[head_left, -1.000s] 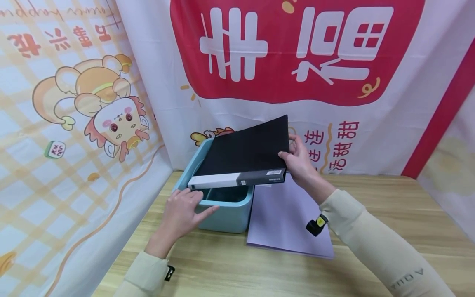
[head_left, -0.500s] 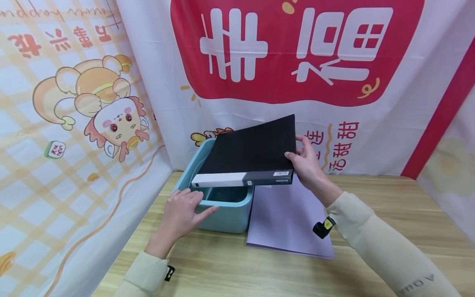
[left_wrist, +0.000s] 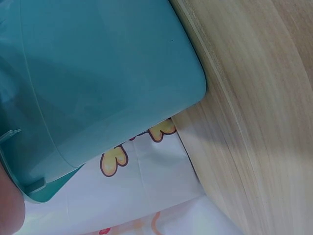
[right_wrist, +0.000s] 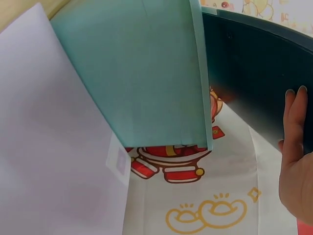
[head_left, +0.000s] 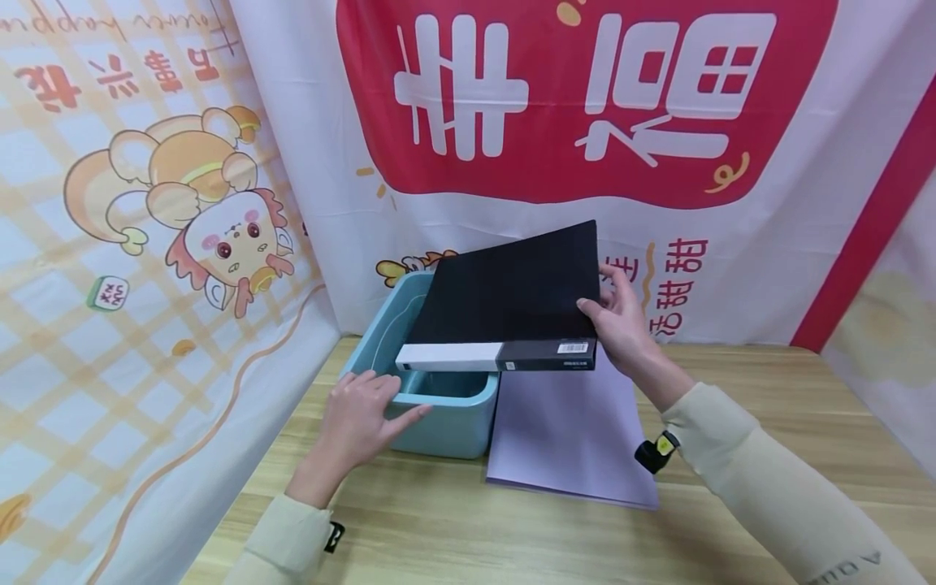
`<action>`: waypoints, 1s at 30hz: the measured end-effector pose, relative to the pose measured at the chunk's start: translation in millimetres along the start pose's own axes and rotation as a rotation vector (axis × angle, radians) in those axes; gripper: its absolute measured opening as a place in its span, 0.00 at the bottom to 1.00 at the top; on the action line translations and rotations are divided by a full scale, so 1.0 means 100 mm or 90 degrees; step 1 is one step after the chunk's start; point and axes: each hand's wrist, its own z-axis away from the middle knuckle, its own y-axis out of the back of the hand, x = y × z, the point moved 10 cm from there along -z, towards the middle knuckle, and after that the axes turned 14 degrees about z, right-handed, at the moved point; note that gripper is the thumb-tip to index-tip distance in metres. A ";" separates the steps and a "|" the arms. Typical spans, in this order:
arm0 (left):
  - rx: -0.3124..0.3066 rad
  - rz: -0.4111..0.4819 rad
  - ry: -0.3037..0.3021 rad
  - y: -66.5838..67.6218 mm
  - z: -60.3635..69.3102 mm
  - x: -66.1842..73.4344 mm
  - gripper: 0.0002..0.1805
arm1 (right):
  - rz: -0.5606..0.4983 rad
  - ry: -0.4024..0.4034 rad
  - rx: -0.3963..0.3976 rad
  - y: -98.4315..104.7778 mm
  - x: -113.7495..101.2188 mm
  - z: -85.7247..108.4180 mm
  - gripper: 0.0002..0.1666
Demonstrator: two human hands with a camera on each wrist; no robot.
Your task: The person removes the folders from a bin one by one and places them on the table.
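Note:
A black folder [head_left: 512, 288] with a white-and-grey spine [head_left: 468, 356] tilts above the light blue storage bin [head_left: 446, 426], its right side raised. At its right edge my right hand [head_left: 621, 321] pinches it, thumb on top; in the right wrist view the fingers [right_wrist: 295, 122] lie along the folder's underside [right_wrist: 259, 73]. My left hand [head_left: 358, 418] holds the bin's near left corner, fingers bent over the rim and thumb stretched along the front. Only a bit of that hand shows in the left wrist view, beside the bin's outer wall [left_wrist: 112, 73].
Right of the bin, a purple folder or sheet stack [head_left: 563, 439] lies flat on the wooden table [head_left: 409, 520], partly under the black folder. A printed cloth [head_left: 548, 179] hangs behind the table, and another patterned cloth [head_left: 161, 325] stands along the left side.
The right hand has drawn the black folder rightward, showing more of the bin's inside at the left. The left hand and the bin have stayed in place.

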 end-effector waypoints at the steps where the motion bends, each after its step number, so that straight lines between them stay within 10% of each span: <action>1: 0.000 -0.001 -0.001 0.00 0.00 0.00 0.31 | 0.006 0.005 0.000 0.01 0.00 0.00 0.32; 30: -0.002 -0.004 -0.002 0.00 0.00 0.00 0.31 | -0.018 0.078 0.020 0.31 0.07 0.10 0.32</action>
